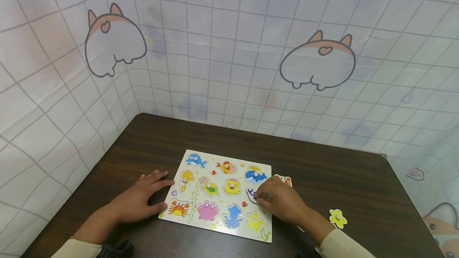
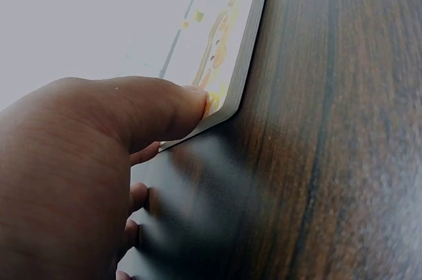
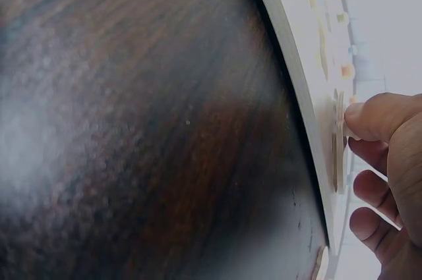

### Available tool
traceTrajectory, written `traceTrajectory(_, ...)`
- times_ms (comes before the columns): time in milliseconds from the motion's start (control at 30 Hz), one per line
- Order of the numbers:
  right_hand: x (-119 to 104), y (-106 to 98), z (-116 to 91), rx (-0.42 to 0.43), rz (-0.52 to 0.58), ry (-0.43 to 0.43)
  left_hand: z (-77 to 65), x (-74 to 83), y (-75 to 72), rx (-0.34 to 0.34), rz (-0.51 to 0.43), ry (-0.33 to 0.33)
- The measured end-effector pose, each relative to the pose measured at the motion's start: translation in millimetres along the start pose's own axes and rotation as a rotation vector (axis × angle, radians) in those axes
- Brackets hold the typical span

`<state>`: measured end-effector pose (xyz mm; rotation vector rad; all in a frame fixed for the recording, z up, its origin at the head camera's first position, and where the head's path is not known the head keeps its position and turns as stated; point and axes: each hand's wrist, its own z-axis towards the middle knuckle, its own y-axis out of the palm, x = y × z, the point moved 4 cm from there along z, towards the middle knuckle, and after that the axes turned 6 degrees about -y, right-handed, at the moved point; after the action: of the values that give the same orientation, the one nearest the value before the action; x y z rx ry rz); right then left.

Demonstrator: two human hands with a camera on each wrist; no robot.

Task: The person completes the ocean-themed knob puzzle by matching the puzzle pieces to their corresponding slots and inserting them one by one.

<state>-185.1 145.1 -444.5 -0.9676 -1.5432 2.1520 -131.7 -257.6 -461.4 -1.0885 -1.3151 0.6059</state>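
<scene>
A wooden knob puzzle board (image 1: 215, 160) with sea-animal pictures lies on the dark table. My left hand (image 1: 140, 198) lies at its left edge, fingers spread; in the left wrist view the thumb (image 2: 165, 105) presses on the board's corner. Over the right side of the board, my right hand (image 1: 283, 200) pinches a puzzle piece with a purple tail (image 1: 251, 194); most of its picture is hidden by the fingers. The right wrist view shows this thin piece (image 3: 339, 155) edge-on, close above the board, with thumb and index finger at its knob.
Right of the board lie a yellow starfish piece (image 1: 338, 218) and a crab piece (image 1: 285, 180) partly behind the right hand. Another piece (image 1: 300, 229) peeks out under the right forearm. A grid-patterned curtain (image 1: 229, 51) hangs behind the wooden table (image 1: 358, 178).
</scene>
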Motion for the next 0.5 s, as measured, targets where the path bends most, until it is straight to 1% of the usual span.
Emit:
traceTrajectory(267,-0.3,2.7,2.0,-0.008,0.000,0.002,-0.8,2.0,-2.1,0.017,0.003,0.010)
traceTrajectory(500,-1.0,3.8,1.6,-0.006,0.005,0.007,-0.8,4.5,-4.0,0.006,-0.005,0.013)
